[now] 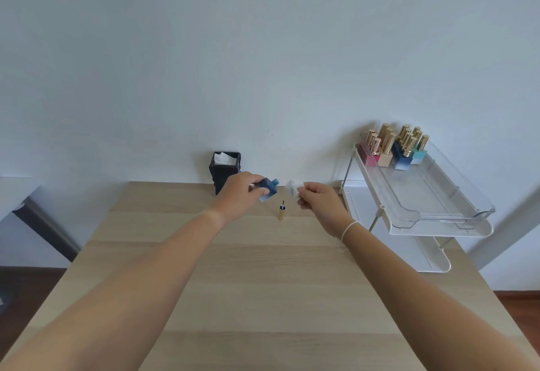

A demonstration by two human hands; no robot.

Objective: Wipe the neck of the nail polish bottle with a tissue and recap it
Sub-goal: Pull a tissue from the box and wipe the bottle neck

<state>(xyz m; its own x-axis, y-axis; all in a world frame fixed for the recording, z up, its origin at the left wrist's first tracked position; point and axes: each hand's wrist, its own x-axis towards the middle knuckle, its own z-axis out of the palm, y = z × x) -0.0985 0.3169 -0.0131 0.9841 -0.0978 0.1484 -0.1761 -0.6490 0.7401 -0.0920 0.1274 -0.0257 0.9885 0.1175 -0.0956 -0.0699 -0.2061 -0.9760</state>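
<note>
Your left hand (239, 192) grips the tilted, uncapped blue bottle (268, 189); your right hand (318, 199) pinches a blue-stained tissue (295, 186) just right of it.

near table (263, 297) lies bare; upright cap (281, 213) stands between the hands.

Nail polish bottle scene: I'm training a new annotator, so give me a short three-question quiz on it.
1. True or false: the cap is on the bottle.
2. Which hand holds the tissue?
3. The cap stands: A) on the table B) in the tray C) in the black holder

Key: 1 false, it stands apart, brush up. 2 the right hand; the left hand holds the bottle. 3 A.
</note>
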